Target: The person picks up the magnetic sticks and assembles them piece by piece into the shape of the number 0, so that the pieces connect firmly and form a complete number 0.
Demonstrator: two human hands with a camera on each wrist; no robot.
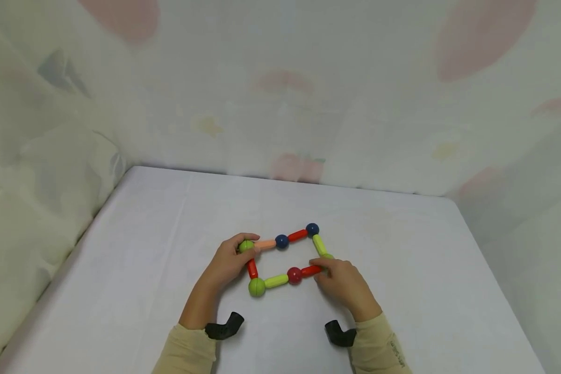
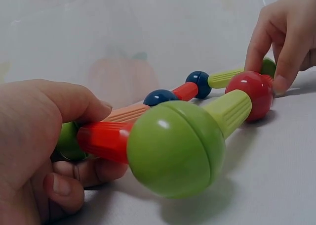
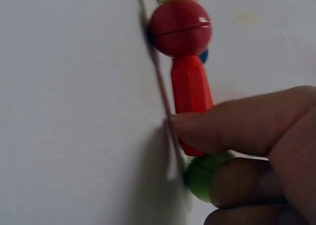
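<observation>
— Look at the fingers of the left hand [image 1: 226, 261]: they curl round a green ball [image 1: 246, 246] at the near-left corner of the toy loop [image 1: 285, 258], thumb on top, the other fingers tucked beneath. A short red rod [image 2: 103, 140] runs out from under that thumb.

— And the right hand [image 1: 342, 281]?

— Its fingertips pinch the end of another red rod [image 3: 190, 99], where it meets a green ball [image 3: 205, 175] at the right corner. From close up, one finger lies across the rod and another sits over the ball.

— What is the loop made of?

— Rods and balls joined end to end in a closed, four-sided ring. Along the near side: a big green ball [image 2: 175, 148], a lime rod [image 2: 229, 111], a red ball [image 2: 252, 94], then the pinched red rod. Along the far side: an orange rod [image 1: 265, 243], a dark blue ball [image 1: 282, 241], a red rod [image 1: 297, 235], a second blue ball [image 1: 312, 229], and a lime rod [image 1: 320, 244] coming back toward the right hand.

— Any boxes or trays?

— I see none; the ring lies flat on the table [image 1: 145, 249], near its middle, just in front of the person.

— And the surroundings?

— The table is covered in plain white cloth. Pale fabric [image 1: 280, 93] with faint pink and yellow shapes hangs behind it and to both sides. The person wears beige sleeves [image 1: 189, 350], with a black mount [image 1: 223, 327] at each wrist.
</observation>
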